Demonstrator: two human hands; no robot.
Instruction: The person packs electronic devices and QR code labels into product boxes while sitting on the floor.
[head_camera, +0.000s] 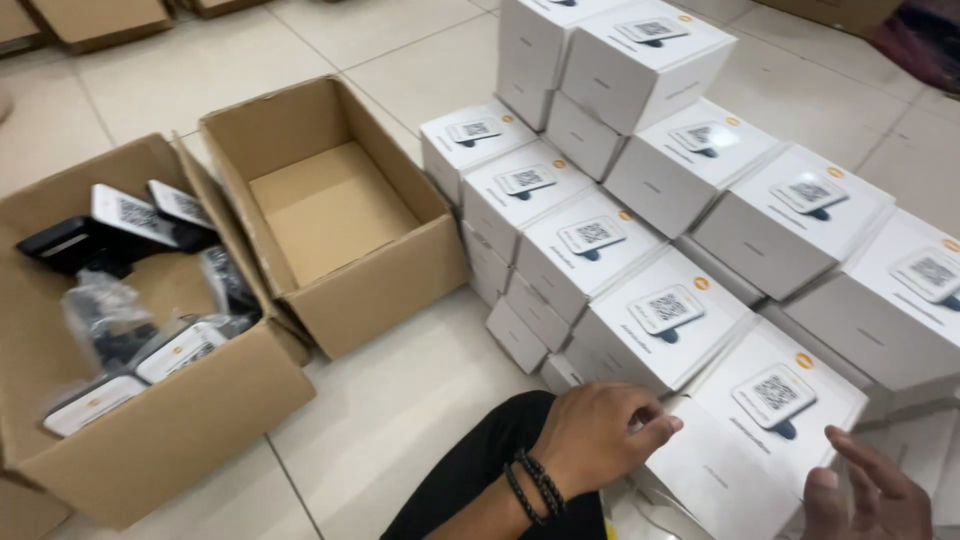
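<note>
Two hands at work: my left hand (600, 432), fingers curled, steadies the nearest white device box (755, 430) by its corner; my right hand (865, 495) hovers spread beside it. Stacked white boxes (620, 210) cover the floor (400, 420); an empty carton (335, 205) stands left.

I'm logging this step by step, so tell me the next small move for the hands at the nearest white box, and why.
Probably close the right hand onto the nearest white box so both hands hold it. The left hand already rests on that box's near left edge, while the right hovers open at its right side, apparently not touching. The empty carton sits open to the left.
</note>
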